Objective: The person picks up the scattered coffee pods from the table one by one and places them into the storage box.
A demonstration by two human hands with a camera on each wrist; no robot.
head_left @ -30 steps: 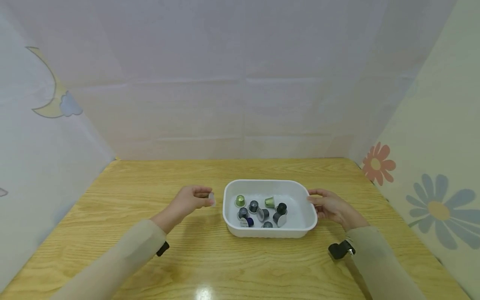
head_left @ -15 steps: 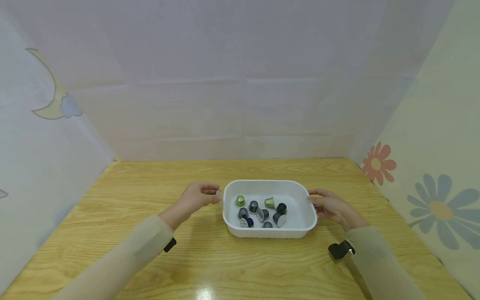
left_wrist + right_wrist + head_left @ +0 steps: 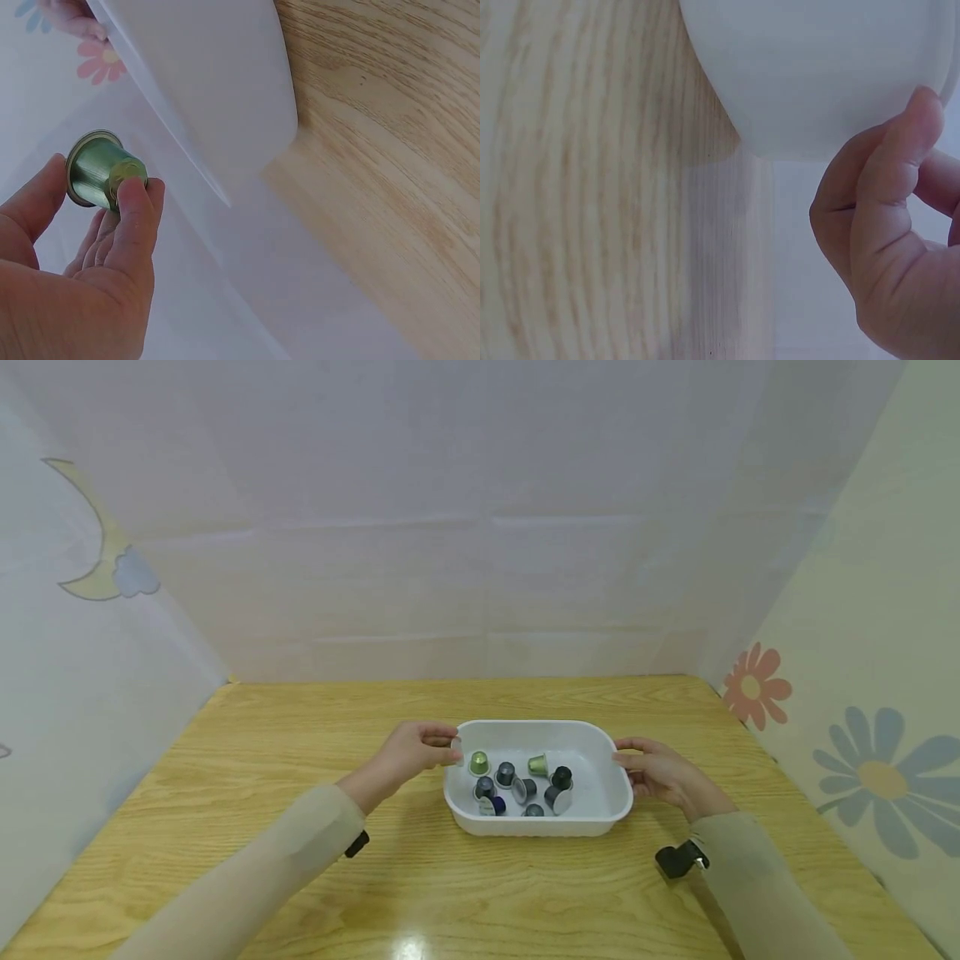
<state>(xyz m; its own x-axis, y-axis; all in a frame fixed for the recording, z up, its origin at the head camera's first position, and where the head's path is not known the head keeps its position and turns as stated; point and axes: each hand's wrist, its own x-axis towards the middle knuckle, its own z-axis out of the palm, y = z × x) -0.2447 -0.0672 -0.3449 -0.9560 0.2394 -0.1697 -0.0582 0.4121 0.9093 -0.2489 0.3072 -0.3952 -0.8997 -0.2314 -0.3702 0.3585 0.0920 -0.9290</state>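
Observation:
My left hand (image 3: 408,756) pinches a green coffee capsule (image 3: 103,174) between thumb and fingers, at the left end of a white plastic tray (image 3: 596,781). In the left wrist view the capsule's metallic side shows; from the head only its pale lid is seen, level with the tray's left rim. The right hand (image 3: 667,777) grips the tray's right end by the rim, fingers curled there in the right wrist view. Inside the tray lie several capsules: a green one (image 3: 478,762) at the left, another green one (image 3: 537,765) on its side, a black one (image 3: 561,777) and grey ones.
The tray stands on a wood-grain table (image 3: 300,860). A pale sheet (image 3: 480,568) hangs behind the table, and patterned side sheets rise left and right. A black strap piece (image 3: 678,860) is at the right wrist.
The left hand has moved right with the capsule, from beside the tray to its left rim. My right hand keeps its hold, and the tray is nearly still.

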